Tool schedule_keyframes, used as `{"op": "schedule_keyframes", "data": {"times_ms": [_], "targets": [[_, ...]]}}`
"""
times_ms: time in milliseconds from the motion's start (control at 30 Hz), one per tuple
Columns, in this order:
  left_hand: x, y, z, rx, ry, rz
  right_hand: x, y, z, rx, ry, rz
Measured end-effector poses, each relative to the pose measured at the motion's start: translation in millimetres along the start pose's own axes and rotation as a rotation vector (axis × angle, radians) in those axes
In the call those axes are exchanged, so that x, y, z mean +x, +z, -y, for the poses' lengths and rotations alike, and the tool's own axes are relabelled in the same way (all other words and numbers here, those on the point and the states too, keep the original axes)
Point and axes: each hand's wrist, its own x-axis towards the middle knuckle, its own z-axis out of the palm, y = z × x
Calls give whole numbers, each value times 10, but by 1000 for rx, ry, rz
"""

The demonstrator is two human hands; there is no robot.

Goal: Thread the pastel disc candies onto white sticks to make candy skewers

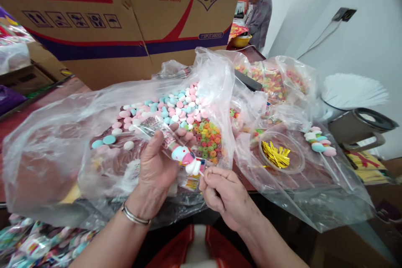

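Note:
A printed clear plastic wrapper [156,127] lies across my left hand [159,166], held between thumb and fingers with the palm turned up. Inside its lower part, at least in part, sits a marshmallow candy stick [186,159] in blue, pink and white. My right hand [228,192] is closed at the candy's lower end, pinching the white stick and perhaps the wrapper's edge; the fingers hide most of it. Just behind the hands lie loose pink, white and blue candies [176,106] and colourful ring candies [207,138] on clear plastic sheeting [47,134].
To the right stand a round tub of gold twist ties [274,155], finished candy sticks [320,140], a grey pitcher [361,127] and white sticks [353,90]. A big carton [132,46] walls off the back. Wrapped candies [40,243] fill the lower left. Another person [262,16] works far behind.

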Motion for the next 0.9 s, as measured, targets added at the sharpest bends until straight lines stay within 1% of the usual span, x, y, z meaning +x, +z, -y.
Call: {"op": "schedule_keyframes", "data": {"times_ms": [67,133,200,267,333,400,467,567,633,700,800,900], "targets": [[17,14,-20,-27,-14,50,-3,1,-18,16,11,7],[16,44,11,-34,-27,80,-4,3,-45,-26,-33,-36],[7,70,63,-23,-15,44,-9,-5,-68,-147,-114,-104],[2,75,102,-8,9,-27,-20,-28,-85,-298,-183,-167],[4,63,114,6,17,-87,-33,-66,-99,-437,-232,-211],[8,44,104,15,5,-113,-41,-109,-110,-562,-270,-240],[9,26,89,19,-33,-110,-45,-139,-108,-675,-298,-255],[-4,7,95,25,-100,-73,-51,-139,-72,-809,-319,-260],[-21,-2,128,25,-106,-49,-58,-110,-41,-899,-337,-258],[-42,-4,178,28,-82,-38,-62,-73,-26,-986,-374,-272],[-96,14,274,46,-37,-33,-36,-26,-51,-1018,-395,-291],[-182,44,390,83,-26,-25,39,3,-108,-930,-416,-292]]}}
